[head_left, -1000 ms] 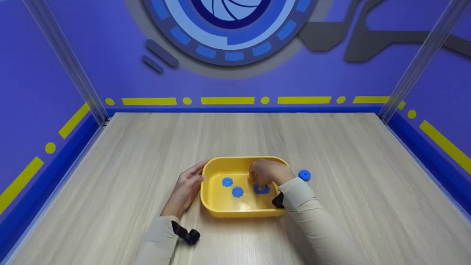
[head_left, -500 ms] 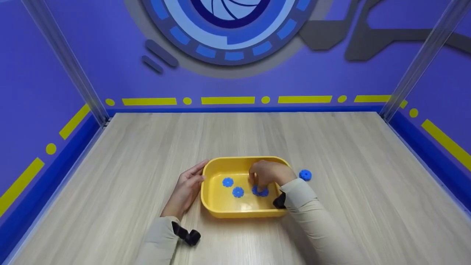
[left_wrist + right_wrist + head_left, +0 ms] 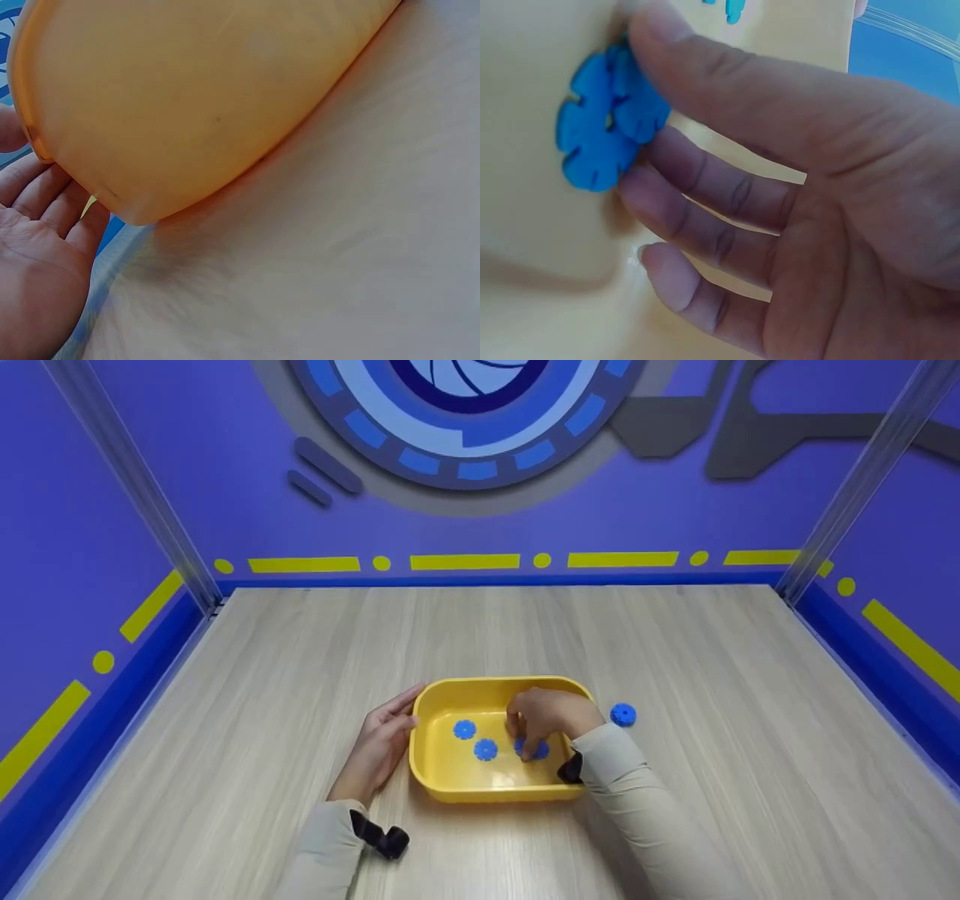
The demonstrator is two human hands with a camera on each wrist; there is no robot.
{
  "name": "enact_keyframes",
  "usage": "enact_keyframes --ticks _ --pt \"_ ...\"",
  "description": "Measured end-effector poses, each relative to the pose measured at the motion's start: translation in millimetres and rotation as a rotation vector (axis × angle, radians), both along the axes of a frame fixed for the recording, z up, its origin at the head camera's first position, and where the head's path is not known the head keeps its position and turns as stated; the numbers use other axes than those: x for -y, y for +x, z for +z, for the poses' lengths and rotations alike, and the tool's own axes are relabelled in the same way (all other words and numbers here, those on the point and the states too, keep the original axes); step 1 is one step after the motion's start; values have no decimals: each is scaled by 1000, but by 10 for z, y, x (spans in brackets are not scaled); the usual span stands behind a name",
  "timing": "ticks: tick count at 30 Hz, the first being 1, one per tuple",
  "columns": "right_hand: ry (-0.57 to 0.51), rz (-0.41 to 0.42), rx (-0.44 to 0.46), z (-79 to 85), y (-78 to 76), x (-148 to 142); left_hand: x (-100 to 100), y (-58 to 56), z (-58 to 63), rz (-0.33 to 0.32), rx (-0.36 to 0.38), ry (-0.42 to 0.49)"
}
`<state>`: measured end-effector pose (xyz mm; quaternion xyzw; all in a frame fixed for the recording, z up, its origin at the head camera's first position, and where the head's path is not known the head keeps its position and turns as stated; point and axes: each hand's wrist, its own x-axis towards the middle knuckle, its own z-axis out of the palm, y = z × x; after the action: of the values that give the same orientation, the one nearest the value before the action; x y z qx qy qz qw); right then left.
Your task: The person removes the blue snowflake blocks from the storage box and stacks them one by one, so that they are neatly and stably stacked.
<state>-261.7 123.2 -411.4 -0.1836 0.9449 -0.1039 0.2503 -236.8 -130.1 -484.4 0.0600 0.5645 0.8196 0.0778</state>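
My left hand (image 3: 381,742) steadies the yellow plastic tub (image 3: 495,793) at its left end, the fairly straight fingers (image 3: 56,199) against the outer wall and the thumb by the rim. My right hand (image 3: 546,712) reaches down inside the tub's right half. Its thumb and fingertips pinch at two overlapping blue notched discs, like snowflake building pieces (image 3: 592,135), low over the tub floor; whether they grip one or both is hard to tell. Two more blue discs lie flat further left, one nearer the back (image 3: 464,729) and one nearer the front (image 3: 486,749).
Outside the tub, to the right, a small stack of blue discs (image 3: 623,715) sits on the wood-grain table (image 3: 480,637). Purple-blue panels (image 3: 480,532) with yellow markings enclose the table at the back and both sides.
The right fingertips shift slightly on the pair of discs, which move a little under them. My left hand, the tub and the other discs stay in place.
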Motion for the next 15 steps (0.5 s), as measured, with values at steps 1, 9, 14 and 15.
enact_keyframes --ticks 1,9,14,15 --pt "2 5 3 1 -1 0 -1 0 0 1 1 3" --pt "-29 96 -24 16 -22 -31 -7 -2 -5 3 11 7" --pt "-52 111 -17 95 -25 -59 -4 0 1 13 16 9" --pt "-59 112 -15 112 -22 -66 -3 0 2 14 18 12"
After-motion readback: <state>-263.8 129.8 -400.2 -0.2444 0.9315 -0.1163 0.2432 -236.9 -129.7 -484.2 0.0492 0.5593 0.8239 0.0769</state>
